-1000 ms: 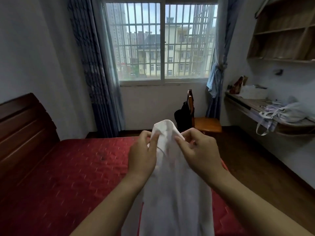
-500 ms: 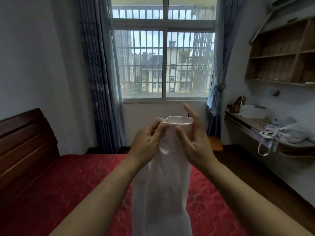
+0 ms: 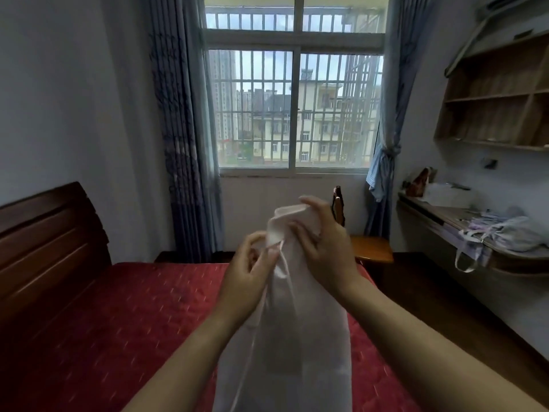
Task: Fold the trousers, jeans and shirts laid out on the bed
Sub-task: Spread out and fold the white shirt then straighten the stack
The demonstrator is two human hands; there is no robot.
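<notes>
Above the red bed (image 3: 124, 337), both the left hand (image 3: 249, 281) and the right hand (image 3: 323, 248) pinch the top edge of a white garment (image 3: 291, 337), which hangs down out of frame, its kind unclear.

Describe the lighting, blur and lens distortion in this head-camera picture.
Head view: daylight from the window backlights the scene, leaving the walls and red bed dim; the left hand is smeared by motion blur, the right hand and white garment slightly soft; wide-angle distortion tilts the shelves and curtains at the edges.
</notes>
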